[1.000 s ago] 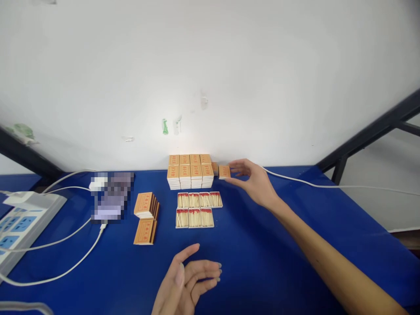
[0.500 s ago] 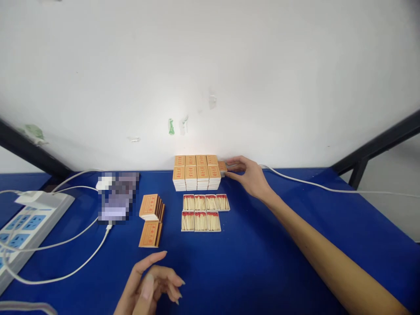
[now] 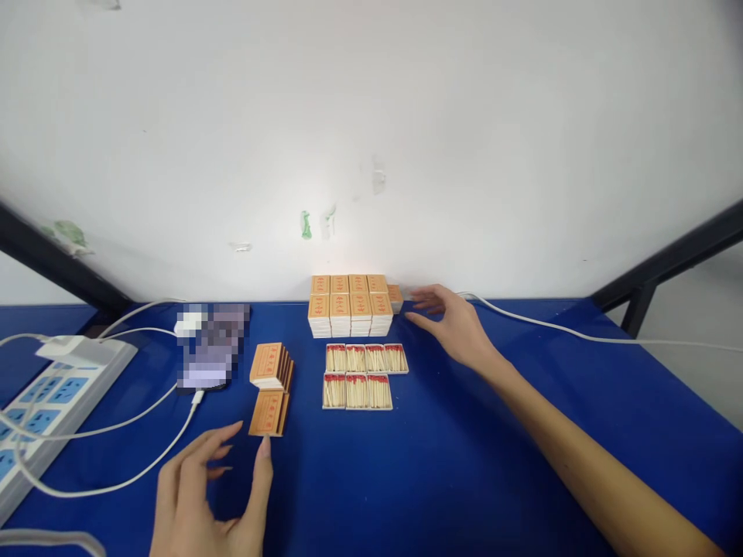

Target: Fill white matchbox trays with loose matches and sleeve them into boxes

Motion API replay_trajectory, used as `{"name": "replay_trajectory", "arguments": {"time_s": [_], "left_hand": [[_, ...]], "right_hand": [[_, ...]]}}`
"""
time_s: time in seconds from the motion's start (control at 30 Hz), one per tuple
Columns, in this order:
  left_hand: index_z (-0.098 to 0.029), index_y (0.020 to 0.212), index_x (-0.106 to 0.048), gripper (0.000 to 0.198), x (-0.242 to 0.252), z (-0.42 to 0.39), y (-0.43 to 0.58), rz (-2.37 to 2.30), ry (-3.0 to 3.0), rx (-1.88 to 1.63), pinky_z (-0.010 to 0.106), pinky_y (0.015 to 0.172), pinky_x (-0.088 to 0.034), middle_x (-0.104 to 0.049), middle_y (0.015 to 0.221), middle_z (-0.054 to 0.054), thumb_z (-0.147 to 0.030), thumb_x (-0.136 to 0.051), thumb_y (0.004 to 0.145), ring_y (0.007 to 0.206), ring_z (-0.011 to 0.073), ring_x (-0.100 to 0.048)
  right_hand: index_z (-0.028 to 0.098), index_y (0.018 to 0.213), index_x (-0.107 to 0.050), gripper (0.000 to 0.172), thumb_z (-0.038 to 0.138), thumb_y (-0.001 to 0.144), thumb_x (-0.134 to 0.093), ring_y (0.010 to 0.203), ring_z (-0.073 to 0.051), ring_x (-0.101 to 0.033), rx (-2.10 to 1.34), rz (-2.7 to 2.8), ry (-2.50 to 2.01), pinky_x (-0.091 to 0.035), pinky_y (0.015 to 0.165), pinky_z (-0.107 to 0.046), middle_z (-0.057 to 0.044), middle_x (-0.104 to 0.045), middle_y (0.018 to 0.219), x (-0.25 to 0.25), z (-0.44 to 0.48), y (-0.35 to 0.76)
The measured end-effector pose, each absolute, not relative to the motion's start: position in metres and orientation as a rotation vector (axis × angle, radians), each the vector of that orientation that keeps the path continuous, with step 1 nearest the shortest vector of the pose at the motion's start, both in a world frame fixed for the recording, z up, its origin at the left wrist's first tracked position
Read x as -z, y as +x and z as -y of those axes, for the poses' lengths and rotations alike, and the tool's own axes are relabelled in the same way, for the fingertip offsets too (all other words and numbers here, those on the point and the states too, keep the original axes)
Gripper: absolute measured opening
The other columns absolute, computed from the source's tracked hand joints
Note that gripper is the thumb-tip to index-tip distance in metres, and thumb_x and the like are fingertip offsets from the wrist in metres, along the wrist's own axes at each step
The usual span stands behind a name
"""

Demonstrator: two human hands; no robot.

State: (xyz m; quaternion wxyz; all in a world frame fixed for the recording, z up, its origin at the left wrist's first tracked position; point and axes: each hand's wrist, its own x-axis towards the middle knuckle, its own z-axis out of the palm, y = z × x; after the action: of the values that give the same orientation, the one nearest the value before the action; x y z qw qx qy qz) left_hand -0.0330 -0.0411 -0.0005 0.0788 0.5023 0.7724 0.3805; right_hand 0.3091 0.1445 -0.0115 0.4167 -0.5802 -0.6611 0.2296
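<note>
My left hand (image 3: 212, 487) hovers with thumb and fingers apart, just in front of the nearer stack of orange matchbox sleeves (image 3: 267, 414). Behind that stands a taller matchbox stack (image 3: 270, 363). My right hand (image 3: 450, 321) is open beside a matchbox (image 3: 395, 298) at the right end of a block of stacked matchboxes (image 3: 351, 305) by the wall; a small gap shows between fingers and box. In front of the block, two rows of open matchbox trays (image 3: 357, 392) hold red-tipped matches (image 3: 395, 358).
A white power strip (image 3: 63, 418) with cables lies at the left. Near it is a blurred-out phone (image 3: 214, 348) on a white charging cable (image 3: 174, 441). The white wall (image 3: 464, 155) closes off the back, and another cable (image 3: 557, 329) runs along the right rear.
My left hand has moved left, its fingers spreading in front of the sleeves. My right hand has let go of the end matchbox and drawn slightly right.
</note>
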Motion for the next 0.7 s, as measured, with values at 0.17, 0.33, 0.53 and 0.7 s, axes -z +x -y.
{"name": "replay_trajectory", "arguments": {"time_s": [0.17,0.33,0.53,0.7], "left_hand": [[-0.025,0.143,-0.065,0.069,0.015,0.028,-0.038,-2.324,1.543,-1.014,0.046,0.075,-0.058,-0.065,0.137,0.015,-0.073,-0.071,0.094,0.11,0.0368,-0.069],[-0.013,0.137,-0.067,0.076,0.02,0.019,-0.036,-2.367,1.68,-0.954,0.063,0.102,-0.054,-0.069,0.129,0.022,-0.078,-0.062,0.096,0.119,0.0456,-0.065],[-0.02,0.114,-0.073,0.065,0.023,0.016,-0.038,-2.43,1.728,-0.94,0.053,0.086,-0.058,-0.07,0.109,0.013,-0.08,-0.054,0.098,0.103,0.0381,-0.07],[-0.025,0.113,-0.075,0.058,0.02,0.027,-0.042,-2.405,1.838,-1.03,0.055,0.09,-0.058,-0.072,0.122,0.012,-0.078,-0.055,0.1,0.114,0.0402,-0.068]], "right_hand": [[0.026,0.109,-0.08,0.018,0.04,0.099,-0.076,0.094,-0.027,-0.075,-0.68,1.801,-1.529,-0.061,0.087,-0.047,-0.007,-0.081,0.104,0.003,-0.101,0.313],[0.028,0.131,-0.077,0.041,0.049,0.097,-0.081,0.103,-0.024,-0.072,-0.825,1.931,-1.521,-0.059,0.088,-0.042,-0.006,-0.075,0.118,-0.005,-0.08,0.311],[0.029,0.144,-0.071,0.059,0.053,0.093,-0.085,0.109,-0.025,-0.068,-0.928,2.034,-1.502,-0.059,0.099,-0.046,-0.009,-0.066,0.13,-0.003,-0.086,0.303],[0.028,0.144,-0.07,0.05,0.049,0.1,-0.077,0.111,-0.024,-0.066,-0.947,2.055,-1.516,-0.057,0.104,-0.048,-0.009,-0.062,0.132,0.002,-0.088,0.301]]}}
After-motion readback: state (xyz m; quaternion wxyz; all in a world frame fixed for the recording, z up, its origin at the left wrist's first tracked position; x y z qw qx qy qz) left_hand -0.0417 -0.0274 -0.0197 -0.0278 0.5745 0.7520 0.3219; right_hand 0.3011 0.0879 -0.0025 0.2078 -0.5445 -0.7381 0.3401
